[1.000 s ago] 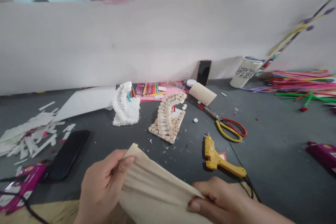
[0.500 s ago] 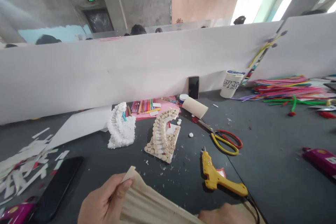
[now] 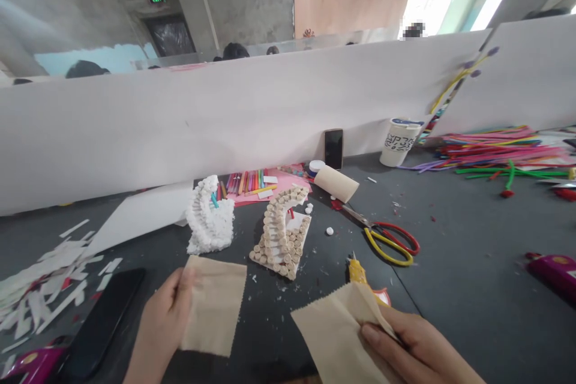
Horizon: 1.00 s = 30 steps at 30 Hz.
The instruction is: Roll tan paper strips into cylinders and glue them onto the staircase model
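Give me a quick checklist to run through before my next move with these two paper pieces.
Left hand grips a tan paper piece: ok.
Right hand grips a second tan paper piece: ok.
Yellow hot glue gun is free to pick up: not ok, the second piece partly covers it.
Glue gun is hot: cannot tell.
Scissors lie uncovered on the dark mat: ok.
Cork staircase model is clear of the first piece: cannot tell, its corner is very close.
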### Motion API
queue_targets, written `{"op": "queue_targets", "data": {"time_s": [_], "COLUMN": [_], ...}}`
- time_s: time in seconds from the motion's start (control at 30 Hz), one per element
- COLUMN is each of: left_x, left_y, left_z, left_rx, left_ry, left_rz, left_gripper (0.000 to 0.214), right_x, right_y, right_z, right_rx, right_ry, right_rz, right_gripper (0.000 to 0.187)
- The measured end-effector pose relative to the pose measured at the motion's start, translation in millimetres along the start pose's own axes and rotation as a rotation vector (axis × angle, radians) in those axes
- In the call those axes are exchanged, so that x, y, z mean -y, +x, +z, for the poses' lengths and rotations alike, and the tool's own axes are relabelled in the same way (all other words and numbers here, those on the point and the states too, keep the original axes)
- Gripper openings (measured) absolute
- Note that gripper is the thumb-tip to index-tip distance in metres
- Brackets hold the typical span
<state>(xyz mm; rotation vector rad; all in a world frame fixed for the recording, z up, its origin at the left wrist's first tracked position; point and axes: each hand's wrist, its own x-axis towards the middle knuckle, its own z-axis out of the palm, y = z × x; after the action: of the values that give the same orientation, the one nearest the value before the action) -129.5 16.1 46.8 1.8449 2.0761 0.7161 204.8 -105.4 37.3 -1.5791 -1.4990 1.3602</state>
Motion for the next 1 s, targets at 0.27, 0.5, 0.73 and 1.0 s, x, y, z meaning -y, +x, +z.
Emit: {"op": "queue_targets", "data": {"time_s": [0.27, 0.5, 0.73, 1.0], "left_x": [16, 22, 30, 36], "left_y": [10, 11, 5, 4], "left_z": [28.6, 32.9, 38.1, 42.9], "left_rx": [0.214, 0.240, 0.104, 0.076], "left_ry": [0.106, 0.313, 0.361, 0.420], "left_rz": [0.055, -0.026, 0.041, 0.119], "left_gripper": [0.038, 0.033, 0.041, 0.051], "right_x": [0, 0, -9, -9], "right_y": [19, 28, 33, 36], "right_z": [19, 32, 39, 43], "right_rx": [-0.016, 0.044, 0.060, 0.064], "right_ry": [0.006, 0.076, 0.109, 0.123], "right_rz": [-0.097, -0.132, -0.105, -0.120], "right_gripper": [0.046, 0.042, 0.039, 0.035]}}
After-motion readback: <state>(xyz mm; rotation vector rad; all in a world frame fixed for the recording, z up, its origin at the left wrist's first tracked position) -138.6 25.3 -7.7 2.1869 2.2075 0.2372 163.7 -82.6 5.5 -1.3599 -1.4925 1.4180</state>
